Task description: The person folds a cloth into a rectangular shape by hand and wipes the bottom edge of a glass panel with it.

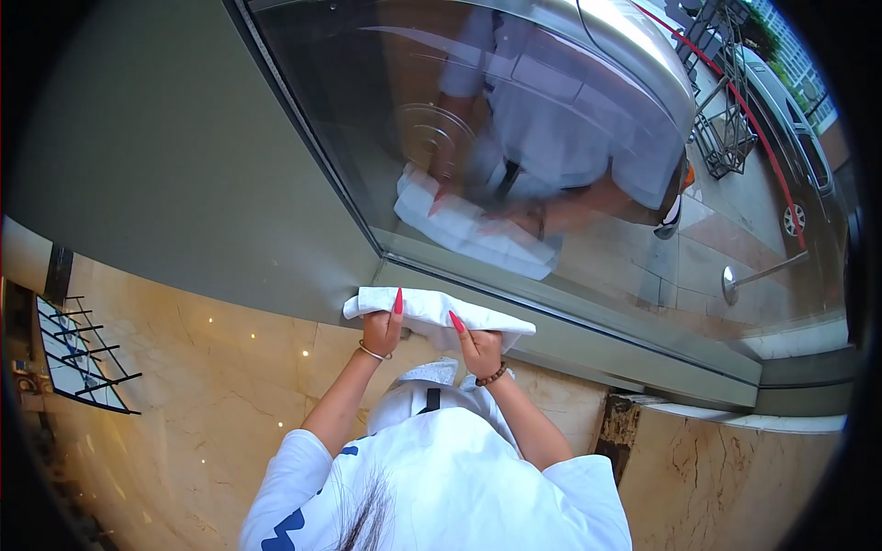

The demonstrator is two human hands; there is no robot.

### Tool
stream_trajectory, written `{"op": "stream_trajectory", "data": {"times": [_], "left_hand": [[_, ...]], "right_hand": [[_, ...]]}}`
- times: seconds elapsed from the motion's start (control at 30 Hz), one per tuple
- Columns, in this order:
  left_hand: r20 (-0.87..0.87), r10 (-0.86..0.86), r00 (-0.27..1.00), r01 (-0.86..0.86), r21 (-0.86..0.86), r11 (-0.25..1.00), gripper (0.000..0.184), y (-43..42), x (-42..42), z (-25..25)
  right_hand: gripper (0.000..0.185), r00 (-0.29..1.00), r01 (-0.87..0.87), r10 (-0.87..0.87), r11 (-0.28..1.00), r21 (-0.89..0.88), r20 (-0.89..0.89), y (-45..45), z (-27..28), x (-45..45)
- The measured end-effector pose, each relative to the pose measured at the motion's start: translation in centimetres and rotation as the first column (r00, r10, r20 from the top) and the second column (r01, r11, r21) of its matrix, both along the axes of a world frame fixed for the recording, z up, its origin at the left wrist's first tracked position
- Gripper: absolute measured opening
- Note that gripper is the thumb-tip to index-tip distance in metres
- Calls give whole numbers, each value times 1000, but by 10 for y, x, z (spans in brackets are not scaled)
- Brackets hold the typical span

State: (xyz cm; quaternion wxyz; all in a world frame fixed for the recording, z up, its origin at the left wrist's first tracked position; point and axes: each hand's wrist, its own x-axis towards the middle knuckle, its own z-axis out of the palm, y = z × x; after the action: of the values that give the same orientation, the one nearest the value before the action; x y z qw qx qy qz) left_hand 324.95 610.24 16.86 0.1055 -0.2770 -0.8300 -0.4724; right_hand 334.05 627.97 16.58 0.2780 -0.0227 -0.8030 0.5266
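A folded white cloth [427, 305] stretches between my two hands, just in front of the lower window frame. My left hand [379, 331] grips its left part, thumb on top and fingers underneath. Toward the right end, my right hand [480, 349] holds it the same way, with the thumb on top. The fingers under the cloth are mostly hidden. Beyond the cloth stands a large glass pane [570, 230], which reflects my hands, the cloth and my white shirt. I cannot tell whether the cloth touches the frame [551, 323].
A grey-green wall panel [175, 138] rises at the left of the glass. Polished beige marble floor [211, 395] lies below. Through the glass show a silver car [634, 55], a metal rack [721, 138] and a post with a round base [730, 285]. A dark-veined stone block [726, 459] is at lower right.
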Motion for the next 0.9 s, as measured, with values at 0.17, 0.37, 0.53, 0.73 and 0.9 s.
{"op": "stream_trajectory", "data": {"times": [0.17,0.37,0.53,0.73,0.9], "left_hand": [[71,-22,997,26,-51,998,32,-59,-124,-34],[-104,-125,987,103,-197,975,32,-143,-245,-60],[71,-68,995,72,-58,996,29,-167,-292,-57],[435,-18,900,24,-7,1000,28,-151,-295,-56],[553,-44,832,-49,151,987,29,-132,-276,-33]], "right_hand": [[16,999,-36,35,994,108,17,-55,-38,-122],[18,1000,-6,13,954,300,-24,-135,-61,-240],[23,993,30,-46,990,140,107,-163,-72,-288],[36,957,153,-142,988,-23,255,-138,-69,-290],[39,945,209,-149,960,-184,292,-131,-67,-271]]}}
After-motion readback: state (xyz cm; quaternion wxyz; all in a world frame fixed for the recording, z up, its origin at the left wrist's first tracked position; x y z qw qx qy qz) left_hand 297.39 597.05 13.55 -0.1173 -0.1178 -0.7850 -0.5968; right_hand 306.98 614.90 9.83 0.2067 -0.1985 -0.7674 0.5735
